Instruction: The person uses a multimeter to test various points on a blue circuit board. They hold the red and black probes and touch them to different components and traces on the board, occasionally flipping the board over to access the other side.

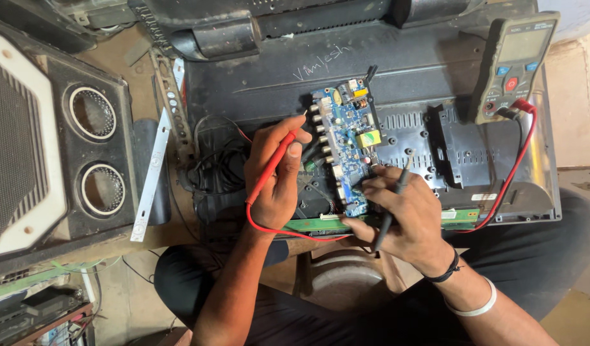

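Speaker cabinet [58, 141], dark, two round ports, white-framed grille, sits left of hands. White LED strip [150, 176] leans between cabinet and hands. Dusty brown bench surface [109, 54] shows above-left. Pale concrete floor [580, 122] far right of hands, yellowish patch lower right. Cluttered shelf with wires [32, 314] bottom left. Black plastic housing [243, 29] along top, beyond hands. Flat, even daylight, soft shadows.

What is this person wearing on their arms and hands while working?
Both forearms are bare, with no sleeves reaching them and no gloves on the left hand or the right hand. The right wrist carries a black cord band and, a little further up the arm, a pale whitish bangle. The left wrist shows nothing worn. Dark trousers cover the legs below.
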